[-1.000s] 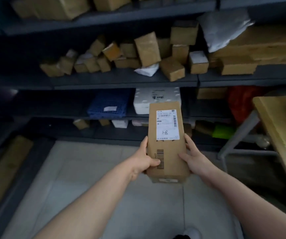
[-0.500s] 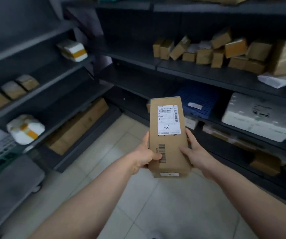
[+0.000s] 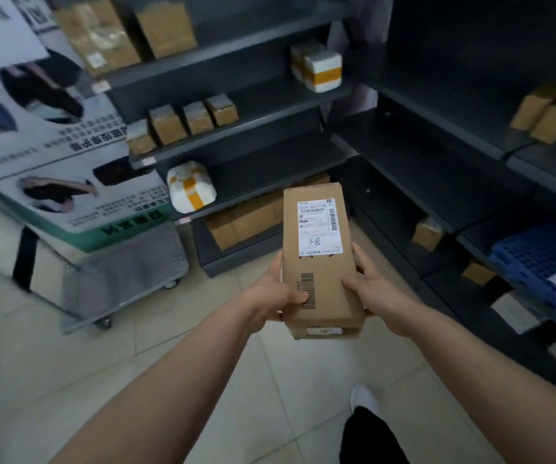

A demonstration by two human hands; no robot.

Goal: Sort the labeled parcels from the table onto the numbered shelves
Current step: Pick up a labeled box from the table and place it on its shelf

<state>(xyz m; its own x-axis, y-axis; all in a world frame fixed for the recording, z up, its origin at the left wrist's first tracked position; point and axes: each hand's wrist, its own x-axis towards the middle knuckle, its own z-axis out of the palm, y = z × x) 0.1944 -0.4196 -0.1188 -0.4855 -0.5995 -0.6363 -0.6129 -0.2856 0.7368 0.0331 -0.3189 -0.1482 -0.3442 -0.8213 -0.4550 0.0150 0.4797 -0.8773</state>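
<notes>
On the white shipping label [image 3: 320, 227] stuck to the long brown cardboard box [image 3: 328, 296], "1-8" is handwritten beneath the print. The top printed line is read, perhaps, as "5028 0072-00 41". A black barcode [image 3: 308, 285] is printed on the box itself. Characters on the white-and-green poster [image 3: 69, 195] are seen upside down, too blurred to be read.

parcel [image 3: 320, 283] carried left, corner shelving [image 3: 269, 170] now ahead
</notes>
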